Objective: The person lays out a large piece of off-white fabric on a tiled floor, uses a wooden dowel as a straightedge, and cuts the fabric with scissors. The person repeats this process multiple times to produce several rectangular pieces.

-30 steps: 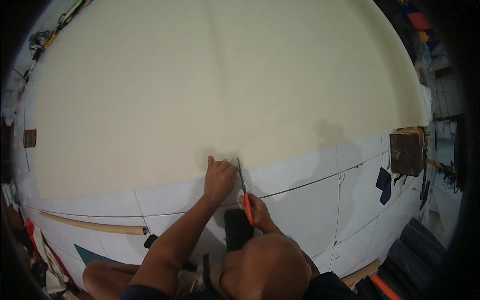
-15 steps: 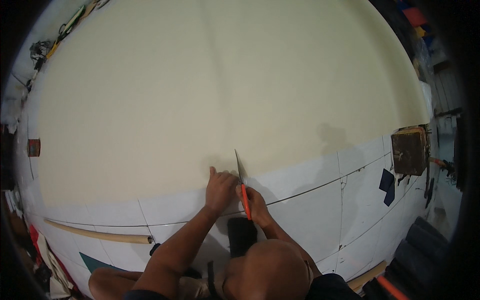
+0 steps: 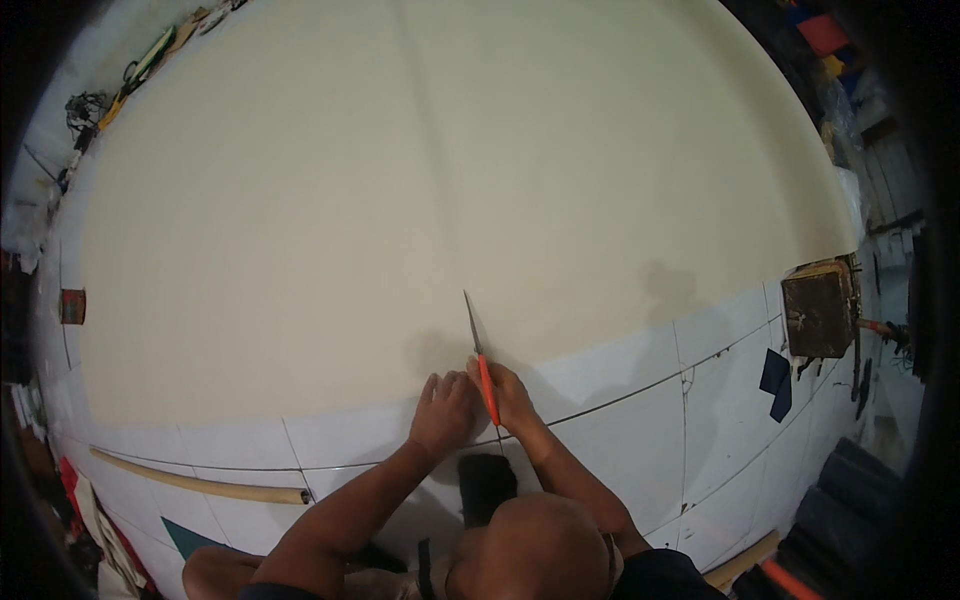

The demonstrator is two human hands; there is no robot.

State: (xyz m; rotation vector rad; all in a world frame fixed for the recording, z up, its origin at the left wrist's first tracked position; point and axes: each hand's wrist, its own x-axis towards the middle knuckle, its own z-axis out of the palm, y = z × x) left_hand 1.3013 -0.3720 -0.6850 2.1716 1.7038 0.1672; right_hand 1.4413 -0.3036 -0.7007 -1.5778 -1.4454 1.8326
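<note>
A wide cream sheet (image 3: 300, 220) lies spread over the tiled floor, with a faint crease running away from me near its middle. In my right hand (image 3: 512, 398) is a pair of scissors (image 3: 486, 385) with orange-red handles. Their blades look closed and point away from me over the sheet's near edge. Just left of them, my left hand (image 3: 446, 415) rests at that same edge, fingers bent down and close together on the sheet. Its thumb and the fingers' undersides are hidden. No cut in the sheet can be made out.
A dark boxy block (image 3: 818, 312) sits at the sheet's right corner, near navy scraps (image 3: 774, 385). A cardboard tube (image 3: 215, 488) lies at the near left. A small reddish tin-like object (image 3: 73, 306) stands by the left edge. Dark rolls (image 3: 845, 500) are stacked at the lower right.
My left hand has drawn back slightly toward me, its fingers now bent and its thumb no longer sticking out. The scissors have shifted slightly left and away from me.
</note>
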